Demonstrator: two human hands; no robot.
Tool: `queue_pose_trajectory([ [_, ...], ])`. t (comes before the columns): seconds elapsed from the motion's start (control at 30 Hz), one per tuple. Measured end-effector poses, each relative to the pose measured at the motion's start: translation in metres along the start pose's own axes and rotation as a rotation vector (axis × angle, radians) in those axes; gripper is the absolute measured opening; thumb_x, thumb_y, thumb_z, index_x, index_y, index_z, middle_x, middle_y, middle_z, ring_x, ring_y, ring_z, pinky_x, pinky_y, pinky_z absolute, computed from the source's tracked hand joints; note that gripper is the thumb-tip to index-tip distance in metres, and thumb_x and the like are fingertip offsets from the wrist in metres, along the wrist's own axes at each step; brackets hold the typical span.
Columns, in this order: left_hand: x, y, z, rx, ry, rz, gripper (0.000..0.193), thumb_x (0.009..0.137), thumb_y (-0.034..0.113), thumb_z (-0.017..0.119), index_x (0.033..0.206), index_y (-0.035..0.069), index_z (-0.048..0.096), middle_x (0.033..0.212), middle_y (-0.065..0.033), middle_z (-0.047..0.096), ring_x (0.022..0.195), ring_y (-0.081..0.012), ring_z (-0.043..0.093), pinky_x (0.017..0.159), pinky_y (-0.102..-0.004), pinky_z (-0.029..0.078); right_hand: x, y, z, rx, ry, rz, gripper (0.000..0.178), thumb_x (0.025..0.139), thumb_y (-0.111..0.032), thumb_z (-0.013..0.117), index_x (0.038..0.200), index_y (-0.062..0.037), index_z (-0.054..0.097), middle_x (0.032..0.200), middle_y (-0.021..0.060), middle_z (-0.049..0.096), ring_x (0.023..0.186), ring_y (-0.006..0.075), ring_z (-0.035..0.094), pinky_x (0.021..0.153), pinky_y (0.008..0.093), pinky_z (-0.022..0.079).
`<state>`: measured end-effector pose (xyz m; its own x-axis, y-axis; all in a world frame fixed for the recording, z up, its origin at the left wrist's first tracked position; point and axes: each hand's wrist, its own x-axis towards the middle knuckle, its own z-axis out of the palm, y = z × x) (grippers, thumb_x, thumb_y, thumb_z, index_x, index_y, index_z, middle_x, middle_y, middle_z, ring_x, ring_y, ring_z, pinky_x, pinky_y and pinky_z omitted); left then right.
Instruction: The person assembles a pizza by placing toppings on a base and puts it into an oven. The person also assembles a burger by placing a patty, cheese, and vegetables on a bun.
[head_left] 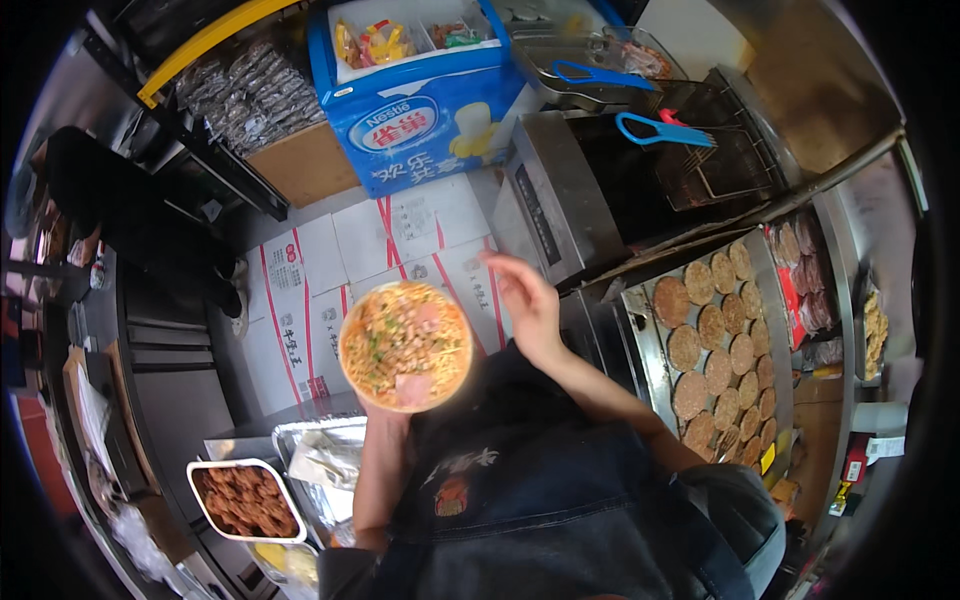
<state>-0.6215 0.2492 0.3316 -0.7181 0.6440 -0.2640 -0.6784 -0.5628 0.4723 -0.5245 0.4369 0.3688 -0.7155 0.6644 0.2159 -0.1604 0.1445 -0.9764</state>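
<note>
A round pizza (406, 345), topped with shredded cheese, chopped bits, green pieces and pink ham slices, is held level in front of my apron. My left hand (384, 412) supports it from below; most of that hand's fingers are hidden under it. To the right of the pizza, my right hand (533, 308) is raised and apart from it. Its fingers are loosely spread and partly curled, with nothing in them.
Brown round patties (716, 361) cover a tray at right. A fryer (640, 180) with blue-handled tongs (664, 131) stands ahead, beside a blue freezer (410, 100). Fried meat fills a white-rimmed pan (194, 490) at lower left. Flattened cartons (350, 235) cover the floor; another person (150, 210) stands left.
</note>
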Motion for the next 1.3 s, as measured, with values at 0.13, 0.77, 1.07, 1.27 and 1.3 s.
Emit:
queue_pose_trajectory([
  [0.13,0.015,0.031,-0.028,-0.174,-0.001,0.133,0.055,0.091,0.048,0.038,0.133,0.011,0.041,0.132,-0.0116,0.046,0.12,-0.03,0.045,0.097,-0.0449,0.043,0.038,0.191,-0.036,0.505,0.264,0.814,0.046,0.077,0.006,0.053,0.12,-0.0092,0.054,0.116,0.0055,0.058,0.107,0.0174,0.052,0.089,0.033,0.043],
  [0.77,0.244,0.114,0.041,0.241,0.533,0.233,0.061,0.09,0.052,0.037,0.135,0.011,0.038,0.135,-0.0118,0.044,0.123,-0.0307,0.042,0.101,-0.0476,0.038,0.05,0.443,-0.155,1.028,1.298,0.854,0.027,0.083,-0.01,0.049,0.109,-0.0146,0.055,0.116,-0.0056,0.057,0.116,0.0173,0.045,0.094,0.0456,0.039],
  [1.07,0.357,0.084,0.092,-0.055,-0.256,-0.277,0.062,0.09,0.052,0.036,0.136,0.01,0.038,0.137,-0.0123,0.042,0.123,-0.0316,0.042,0.102,-0.0483,0.036,0.052,0.426,-0.131,1.146,1.458,0.672,0.02,0.084,-0.014,0.055,0.104,-0.0126,0.058,0.11,-0.0064,0.059,0.111,0.0163,0.045,0.098,0.0415,0.036],
  [1.27,0.41,0.067,0.115,0.312,-0.049,-0.286,0.064,0.089,0.054,0.038,0.138,0.012,0.035,0.142,-0.0129,0.035,0.127,-0.0345,0.037,0.102,-0.0528,0.033,0.076,0.402,-0.121,1.301,1.51,0.572,0.021,0.088,-0.006,0.043,0.104,-0.0116,0.056,0.109,-0.0018,0.058,0.108,0.0202,0.048,0.095,0.0477,0.04],
  [1.3,0.421,0.068,0.107,0.077,-0.289,-0.432,0.063,0.09,0.052,0.038,0.139,0.013,0.033,0.142,-0.0122,0.034,0.127,-0.034,0.037,0.103,-0.053,0.033,0.084,0.398,-0.114,1.259,1.554,0.557,0.023,0.089,-0.006,0.041,0.107,-0.0112,0.055,0.11,-0.0017,0.057,0.107,0.0204,0.048,0.095,0.0479,0.04],
])
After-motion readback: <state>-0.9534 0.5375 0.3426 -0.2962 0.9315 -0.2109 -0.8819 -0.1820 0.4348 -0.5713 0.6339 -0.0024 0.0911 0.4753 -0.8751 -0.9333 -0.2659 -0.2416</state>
